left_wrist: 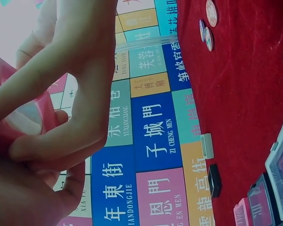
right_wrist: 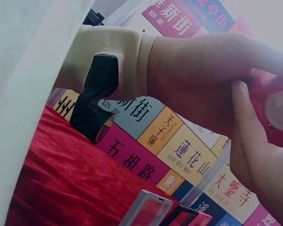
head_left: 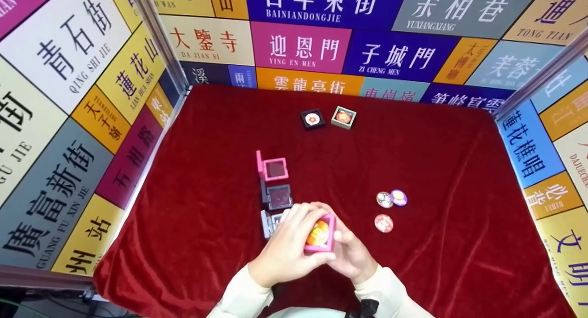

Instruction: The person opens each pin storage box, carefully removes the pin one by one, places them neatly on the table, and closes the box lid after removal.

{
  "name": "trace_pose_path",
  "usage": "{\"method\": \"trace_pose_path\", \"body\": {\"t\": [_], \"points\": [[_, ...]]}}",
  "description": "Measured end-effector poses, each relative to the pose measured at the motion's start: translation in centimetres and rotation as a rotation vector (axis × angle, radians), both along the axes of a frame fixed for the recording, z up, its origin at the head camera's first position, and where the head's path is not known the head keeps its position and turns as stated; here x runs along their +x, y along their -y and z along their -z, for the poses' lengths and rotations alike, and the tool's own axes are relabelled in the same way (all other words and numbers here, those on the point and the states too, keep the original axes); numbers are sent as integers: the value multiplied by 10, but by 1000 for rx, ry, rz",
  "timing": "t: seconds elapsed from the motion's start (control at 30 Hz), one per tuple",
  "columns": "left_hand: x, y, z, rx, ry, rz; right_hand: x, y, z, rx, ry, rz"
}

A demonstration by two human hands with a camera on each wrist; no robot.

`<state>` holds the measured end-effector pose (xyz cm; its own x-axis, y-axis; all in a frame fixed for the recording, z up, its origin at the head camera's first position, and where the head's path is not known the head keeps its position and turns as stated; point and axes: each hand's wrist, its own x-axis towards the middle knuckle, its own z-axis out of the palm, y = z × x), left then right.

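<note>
Near the front of the red cloth, both hands hold a small pink square box [head_left: 331, 235] with a round orange-yellow badge [head_left: 318, 234] inside. My left hand [head_left: 289, 249] curls over its left side, fingers along the far edge and thumb along the near edge. The right hand [head_left: 353, 256] grips it from the right, partly hidden behind it. In the left wrist view, fingers wrap the pink box [left_wrist: 47, 110]. Just left of the hands stand three open hinged cases: pink [head_left: 275, 168], black [head_left: 279, 196] and grey [head_left: 265, 224], the last partly covered by the left hand.
Three round badges lie to the right: a red one [head_left: 384, 223], a black-and-white one [head_left: 384, 199] and a purple-rimmed one [head_left: 399, 197] overlapping it. Farther back sit a black box [head_left: 313, 119] and a green box [head_left: 343, 117], each holding a badge. Sign-covered panels surround the red cloth [head_left: 436, 171].
</note>
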<state>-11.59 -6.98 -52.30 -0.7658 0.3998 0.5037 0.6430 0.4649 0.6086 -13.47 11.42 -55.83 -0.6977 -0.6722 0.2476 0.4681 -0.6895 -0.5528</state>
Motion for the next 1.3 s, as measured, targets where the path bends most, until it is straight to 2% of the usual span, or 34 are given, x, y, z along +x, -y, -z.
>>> {"method": "trace_pose_path", "body": {"t": [0.17,0.43,0.63,0.9,1.07,1.13,1.17,1.23,1.3], "points": [[0,-2,0,35,-7,6,0,0,0,2,-10,1],[-1,-1,2,138,32,24,-1,-1,-2,26,-30,-9],[-2,1,0,218,79,31,1,-3,-2,-8,23,-42],[-3,7,-3,424,77,2,-8,-12,-3,-74,77,-66],[-3,12,-1,597,190,61,-11,-22,-2,-87,100,-46],[-3,13,0,656,227,97,-13,-25,-4,-31,54,-4],[-3,14,1,679,240,109,-15,-27,-6,18,2,36],[-2,15,2,698,256,106,-19,-30,-10,158,-153,157],[0,16,3,704,276,97,-23,-35,-16,346,-354,311]]}}
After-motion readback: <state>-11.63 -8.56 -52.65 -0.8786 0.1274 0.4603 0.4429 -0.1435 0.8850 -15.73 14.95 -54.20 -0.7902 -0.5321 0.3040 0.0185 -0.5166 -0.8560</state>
